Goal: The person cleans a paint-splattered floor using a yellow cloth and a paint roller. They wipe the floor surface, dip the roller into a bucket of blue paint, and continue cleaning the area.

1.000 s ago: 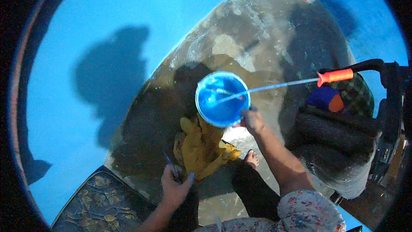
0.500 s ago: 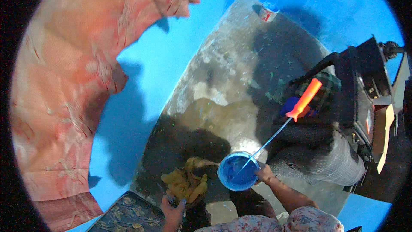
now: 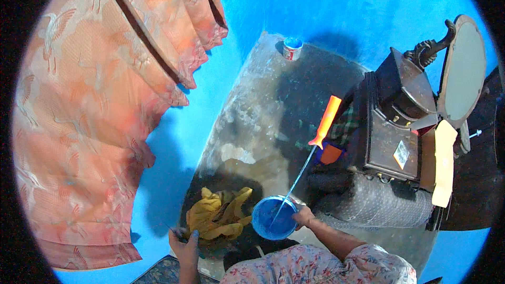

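Right hand fingers curled on blue paint tub rim, orange-handled tool slanting up-right from it; left hand seemingly pinching something thin beside yellow rag.

A small round paint can stands far back on the grey floor cover by the blue wall, with a white-and-red label and blue inside. A small pale tag sits on the dark cabinet's front at the right.
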`<state>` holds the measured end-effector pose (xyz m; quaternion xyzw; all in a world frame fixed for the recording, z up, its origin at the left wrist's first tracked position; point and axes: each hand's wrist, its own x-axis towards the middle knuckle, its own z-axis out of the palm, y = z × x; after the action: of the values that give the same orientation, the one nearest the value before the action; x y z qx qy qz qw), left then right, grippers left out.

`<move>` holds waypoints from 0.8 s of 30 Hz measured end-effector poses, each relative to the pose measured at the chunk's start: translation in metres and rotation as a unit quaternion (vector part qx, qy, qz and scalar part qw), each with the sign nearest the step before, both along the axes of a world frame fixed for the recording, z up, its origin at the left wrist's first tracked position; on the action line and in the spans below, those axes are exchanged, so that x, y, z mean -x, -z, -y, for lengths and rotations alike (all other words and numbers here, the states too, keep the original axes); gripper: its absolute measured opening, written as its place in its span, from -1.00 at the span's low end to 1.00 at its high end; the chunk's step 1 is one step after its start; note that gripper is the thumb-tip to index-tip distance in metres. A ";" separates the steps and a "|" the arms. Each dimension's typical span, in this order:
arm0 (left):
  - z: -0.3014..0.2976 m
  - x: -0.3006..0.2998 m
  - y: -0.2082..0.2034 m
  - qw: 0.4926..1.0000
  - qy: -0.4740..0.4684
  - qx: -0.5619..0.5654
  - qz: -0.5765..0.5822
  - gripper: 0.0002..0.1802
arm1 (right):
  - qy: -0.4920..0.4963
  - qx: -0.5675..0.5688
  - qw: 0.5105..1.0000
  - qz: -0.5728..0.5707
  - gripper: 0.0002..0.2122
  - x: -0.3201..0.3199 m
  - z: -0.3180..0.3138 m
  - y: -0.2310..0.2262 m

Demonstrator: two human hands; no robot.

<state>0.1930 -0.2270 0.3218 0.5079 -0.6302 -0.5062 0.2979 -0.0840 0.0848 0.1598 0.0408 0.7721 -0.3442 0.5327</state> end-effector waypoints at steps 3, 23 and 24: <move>0.002 0.050 -0.062 0.998 0.024 -0.048 -0.033 -0.58 | 0.001 0.002 1.000 -0.030 -0.52 0.030 0.009 -0.036; 0.147 0.308 -0.078 0.927 0.366 0.065 0.039 -0.64 | 0.143 0.022 0.967 -0.208 -0.59 0.214 0.085 -0.064; 0.151 0.329 -0.077 0.924 0.372 0.075 0.044 -0.64 | 0.154 0.038 0.962 -0.223 -0.59 0.226 0.086 -0.059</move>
<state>-0.1360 -0.3780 0.3986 0.2355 -0.8222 -0.5090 0.0971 -0.3105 -0.0009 0.2184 0.0610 0.8423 -0.4512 0.2883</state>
